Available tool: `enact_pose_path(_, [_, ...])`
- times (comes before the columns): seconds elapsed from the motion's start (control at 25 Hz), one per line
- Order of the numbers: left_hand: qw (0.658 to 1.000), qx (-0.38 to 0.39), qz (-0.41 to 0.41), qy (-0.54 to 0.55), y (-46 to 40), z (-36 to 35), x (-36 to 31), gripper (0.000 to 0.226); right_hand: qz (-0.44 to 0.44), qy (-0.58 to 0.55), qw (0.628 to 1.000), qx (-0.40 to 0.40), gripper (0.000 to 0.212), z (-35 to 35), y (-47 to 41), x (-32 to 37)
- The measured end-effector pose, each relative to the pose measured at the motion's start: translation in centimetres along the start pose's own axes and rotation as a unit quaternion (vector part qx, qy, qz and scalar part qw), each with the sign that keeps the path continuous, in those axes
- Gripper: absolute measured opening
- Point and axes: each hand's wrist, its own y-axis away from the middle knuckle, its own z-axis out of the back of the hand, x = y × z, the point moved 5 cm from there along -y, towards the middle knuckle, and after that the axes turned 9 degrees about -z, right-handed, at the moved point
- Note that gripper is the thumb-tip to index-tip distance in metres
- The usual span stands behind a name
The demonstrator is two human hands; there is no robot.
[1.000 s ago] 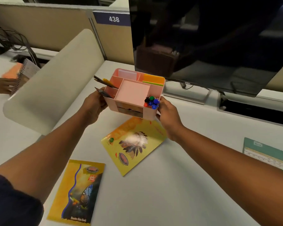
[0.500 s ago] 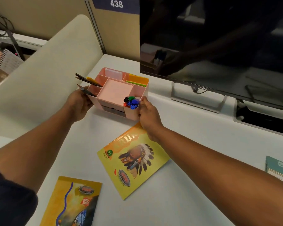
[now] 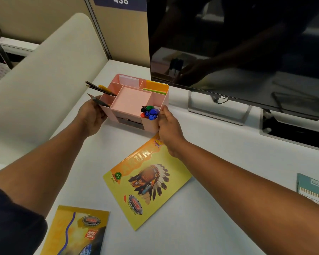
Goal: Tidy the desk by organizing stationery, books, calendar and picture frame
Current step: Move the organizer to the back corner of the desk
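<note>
1. Your left hand (image 3: 92, 115) and right hand (image 3: 167, 124) clasp opposite sides of the pink organizer (image 3: 134, 102), at the desk (image 3: 219, 181) back beside the monitor (image 3: 238, 52).
2. It looks like rigid, light plastic; keep it level, because the loose pens (image 3: 150, 112) could spill.

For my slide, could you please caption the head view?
Both hands hold a pink organizer on the desk beside the monitor.

Pink desk organizer (image 3: 131, 100) on white bench (image 3: 219, 162), just before Dell monitor (image 3: 238, 52). Left hand (image 3: 92, 116) grips organizer's left side; right hand (image 3: 168, 127) grips right front corner. Markers (image 3: 150, 112) upright in front right compartment, pencils (image 3: 99, 88) leaning out left. Yellow headdress-cover notebook (image 3: 147, 183) flat near right wrist; second notebook (image 3: 75, 230) at lower left.
</note>
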Motion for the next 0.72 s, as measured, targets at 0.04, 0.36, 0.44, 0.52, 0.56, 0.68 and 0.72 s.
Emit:
enact_pose_path(0.04, [1.000,-0.001,0.000,0.004,-0.28,-0.06,-0.06,0.041,0.001,0.001,1.000,0.001,0.050,0.02,-0.16,0.09])
enact_pose_path(0.36, [1.000,0.015,-0.015,0.012,-0.89,-0.50,-0.20,0.044,0.001,0.004,1.000,0.006,0.052,0.12,-0.58,-0.04])
enact_pose_path(0.44, [1.000,0.019,-0.014,0.012,-0.91,-0.46,-0.15,0.043,0.004,0.006,1.000,0.008,0.053,0.17,-0.54,0.01])
enact_pose_path(0.52, [1.000,0.020,-0.017,0.010,-0.58,-0.56,-0.13,0.042,0.004,0.001,1.000,0.014,0.053,0.22,-0.52,0.08])
enact_pose_path(0.56, [1.000,0.017,-0.017,0.009,-0.46,-0.59,-0.10,0.041,0.002,0.002,1.000,0.015,0.053,0.25,-0.55,0.03])
enact_pose_path(0.68, [1.000,0.012,-0.010,0.027,-0.17,-0.81,-0.13,0.040,0.006,0.016,1.000,0.017,0.051,0.52,-0.28,0.35])
enact_pose_path(0.72, [0.999,-0.007,-0.003,0.037,-0.12,-0.63,0.02,0.038,0.012,0.017,1.000,0.017,0.050,0.64,-0.03,0.49])
